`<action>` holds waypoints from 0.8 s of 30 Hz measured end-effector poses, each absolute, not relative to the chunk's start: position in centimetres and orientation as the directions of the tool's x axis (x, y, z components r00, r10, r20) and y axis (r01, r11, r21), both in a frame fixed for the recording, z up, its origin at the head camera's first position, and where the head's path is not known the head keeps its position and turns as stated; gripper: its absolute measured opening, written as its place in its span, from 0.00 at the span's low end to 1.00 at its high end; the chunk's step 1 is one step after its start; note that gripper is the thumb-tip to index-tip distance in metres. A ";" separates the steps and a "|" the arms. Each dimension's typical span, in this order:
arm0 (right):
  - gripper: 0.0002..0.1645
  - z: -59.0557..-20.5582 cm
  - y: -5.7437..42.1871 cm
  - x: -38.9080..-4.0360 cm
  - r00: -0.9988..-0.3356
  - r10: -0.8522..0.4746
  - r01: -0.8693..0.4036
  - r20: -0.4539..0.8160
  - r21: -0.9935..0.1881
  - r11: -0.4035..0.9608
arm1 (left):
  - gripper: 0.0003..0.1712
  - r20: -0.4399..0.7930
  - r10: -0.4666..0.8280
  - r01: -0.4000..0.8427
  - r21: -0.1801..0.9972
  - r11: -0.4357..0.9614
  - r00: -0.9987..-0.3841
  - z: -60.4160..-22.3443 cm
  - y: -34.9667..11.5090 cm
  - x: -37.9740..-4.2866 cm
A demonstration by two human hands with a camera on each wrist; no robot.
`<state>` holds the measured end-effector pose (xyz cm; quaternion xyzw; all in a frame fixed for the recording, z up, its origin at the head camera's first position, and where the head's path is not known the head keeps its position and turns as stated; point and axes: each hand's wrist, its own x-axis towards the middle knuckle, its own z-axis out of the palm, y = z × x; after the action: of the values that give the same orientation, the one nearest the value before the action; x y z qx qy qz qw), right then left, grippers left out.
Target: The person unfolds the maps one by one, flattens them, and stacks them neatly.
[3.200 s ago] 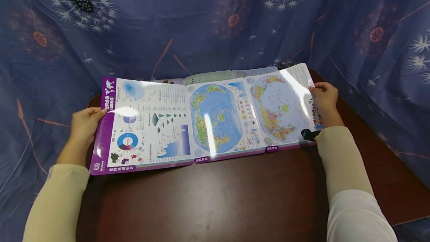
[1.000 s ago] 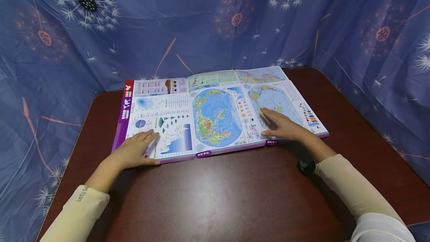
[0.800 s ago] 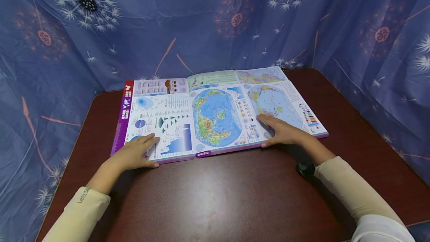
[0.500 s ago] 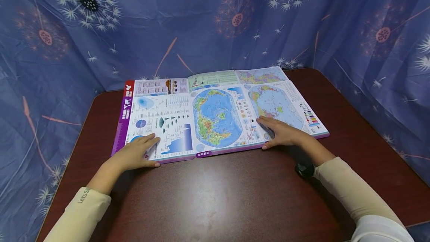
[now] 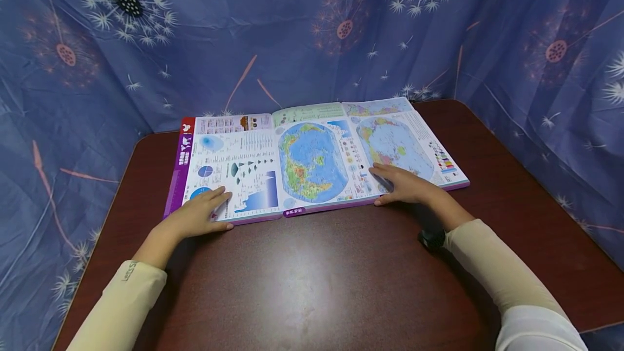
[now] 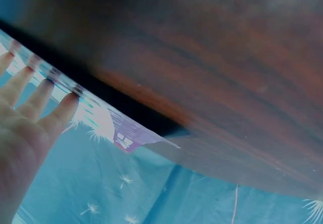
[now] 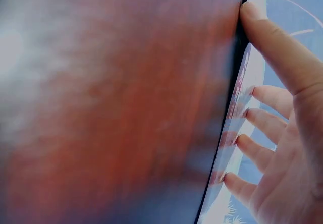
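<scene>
A purple-edged world map [image 5: 258, 177], unfolded into three panels, lies flat over another map [image 5: 234, 123] with a red corner. Only a far strip of that second map shows. On the world map's left panel rests my left hand [image 5: 195, 214], fingers spread and thumb at the near edge. My right hand [image 5: 404, 184] rests likewise on the right panel, thumb at the near edge. In the left wrist view, the left fingertips [image 6: 68, 100] touch the glossy sheet. The right wrist view shows the right hand [image 7: 282, 148] with fingertips on the sheet and thumb at its edge.
Both maps lie on a dark brown table [image 5: 292, 275] with rounded far corners. Behind it and along the sides hangs a blue curtain [image 5: 292, 42] with dandelion prints. A dark device [image 5: 431, 238] sits at the right wrist.
Three seconds ago both hands held the world map raised by its side edges. It now lies flat, and in the last half second it has slid slightly away, covering more of the second map.
</scene>
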<state>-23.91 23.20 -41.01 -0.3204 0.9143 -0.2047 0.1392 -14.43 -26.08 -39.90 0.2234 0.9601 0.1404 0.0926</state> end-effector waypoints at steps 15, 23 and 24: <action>0.53 -40.7 22.3 -26.3 -0.791 -0.587 -0.448 -0.175 -0.488 0.749 | 0.42 -0.172 0.428 0.345 0.371 0.862 -0.887 -40.0 -26.4 -17.7; 0.50 -40.8 21.8 -27.7 -0.804 -0.569 -0.428 -0.172 -0.496 0.755 | 0.36 -0.168 0.421 0.329 0.399 0.856 -0.891 -40.0 -26.7 -19.6; 0.50 -40.8 21.8 -27.8 -0.807 -0.564 -0.421 -0.174 -0.500 0.757 | 0.36 -0.168 0.418 0.326 0.399 0.857 -0.893 -40.0 -26.7 -19.8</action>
<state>-27.84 21.76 -40.84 -0.2665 0.9236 -0.2247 0.1593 -19.79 -26.68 -40.05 0.1946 0.9554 0.1834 0.1251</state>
